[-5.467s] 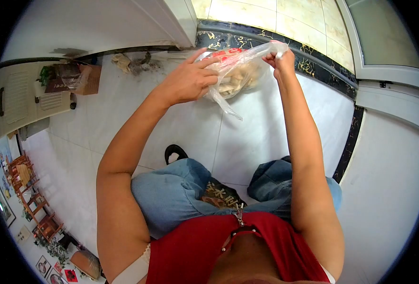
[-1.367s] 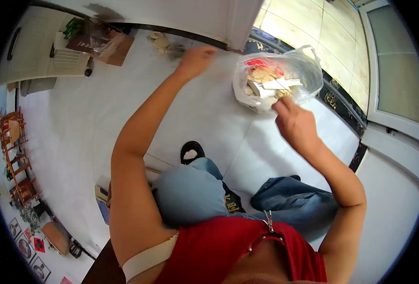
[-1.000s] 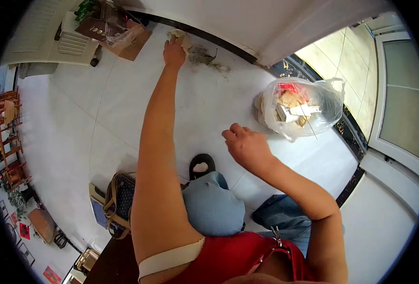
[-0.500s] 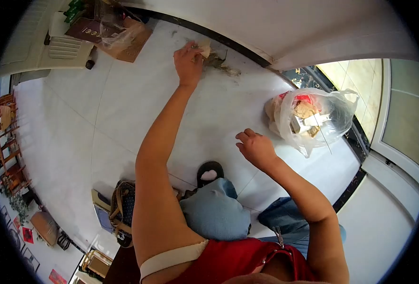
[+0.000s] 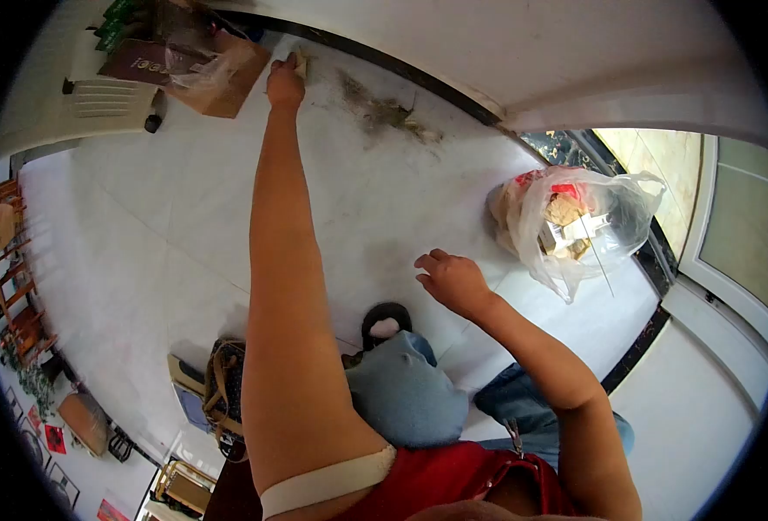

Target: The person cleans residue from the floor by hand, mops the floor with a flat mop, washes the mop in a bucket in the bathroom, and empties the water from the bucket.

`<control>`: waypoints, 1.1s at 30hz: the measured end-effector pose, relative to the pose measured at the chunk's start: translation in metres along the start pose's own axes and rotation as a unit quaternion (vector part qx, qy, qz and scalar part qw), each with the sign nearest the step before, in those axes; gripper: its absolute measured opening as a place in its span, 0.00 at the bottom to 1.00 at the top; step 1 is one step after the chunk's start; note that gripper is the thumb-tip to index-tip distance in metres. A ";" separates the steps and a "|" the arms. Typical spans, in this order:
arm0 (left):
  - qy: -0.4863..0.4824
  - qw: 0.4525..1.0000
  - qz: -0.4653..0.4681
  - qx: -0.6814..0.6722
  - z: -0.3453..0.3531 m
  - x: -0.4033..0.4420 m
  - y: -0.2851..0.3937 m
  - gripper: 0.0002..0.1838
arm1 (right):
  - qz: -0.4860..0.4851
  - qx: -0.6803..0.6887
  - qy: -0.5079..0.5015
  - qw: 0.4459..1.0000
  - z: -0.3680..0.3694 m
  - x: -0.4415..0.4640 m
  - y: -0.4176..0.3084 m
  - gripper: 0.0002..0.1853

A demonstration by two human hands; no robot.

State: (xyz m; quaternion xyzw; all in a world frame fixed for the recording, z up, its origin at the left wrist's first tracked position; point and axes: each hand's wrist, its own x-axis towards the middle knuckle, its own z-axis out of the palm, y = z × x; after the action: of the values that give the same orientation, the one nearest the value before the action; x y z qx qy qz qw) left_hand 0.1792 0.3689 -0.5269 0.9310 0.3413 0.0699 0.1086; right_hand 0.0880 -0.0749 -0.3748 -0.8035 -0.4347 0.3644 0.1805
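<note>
My left hand [image 5: 286,84] is closed on a crumpled tan cloth or paper [image 5: 301,65] at the floor near the wall, just right of a cardboard box [image 5: 236,82]. A patch of dark dirt and debris [image 5: 390,115] lies on the white floor to the right of that hand. My right hand [image 5: 455,282] hangs over the floor with its fingers loosely curled and apart, holding nothing. To its right stands an open clear plastic bag [image 5: 549,260] with crumpled paper, white pieces and a thin stick inside.
A cream cabinet [image 5: 111,104] is at the upper left. A dark patterned bag [image 5: 225,386] sits left of my knee. My shoe [image 5: 386,326] is on the floor in the middle. A door threshold [image 5: 653,260] and white door frame [image 5: 696,208] lie at the right.
My left hand reached from beside the plastic bag to the tan cloth or paper, took hold of it, passed by the dirt and moved left towards the box. My right hand let go of the bag earlier.
</note>
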 end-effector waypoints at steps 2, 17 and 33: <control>-0.027 0.999 0.013 0.019 -0.005 -0.006 0.014 0.28 | 0.012 0.004 -0.007 1.000 0.001 0.002 0.003 0.11; -0.084 0.971 0.169 -0.146 -0.008 -0.115 0.102 0.27 | 0.270 0.206 0.347 0.874 -0.002 0.181 0.060 0.45; -0.222 0.845 -0.011 -0.486 -0.082 -0.207 0.169 0.24 | 0.130 0.383 0.360 0.841 -0.010 0.130 0.016 0.26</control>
State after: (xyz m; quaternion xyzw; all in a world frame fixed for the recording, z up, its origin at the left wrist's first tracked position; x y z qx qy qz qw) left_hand 0.1106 0.1209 -0.4174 0.7454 0.2409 0.0171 0.6213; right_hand 0.1511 0.0241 -0.4337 -0.7940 -0.0561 0.2070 0.5688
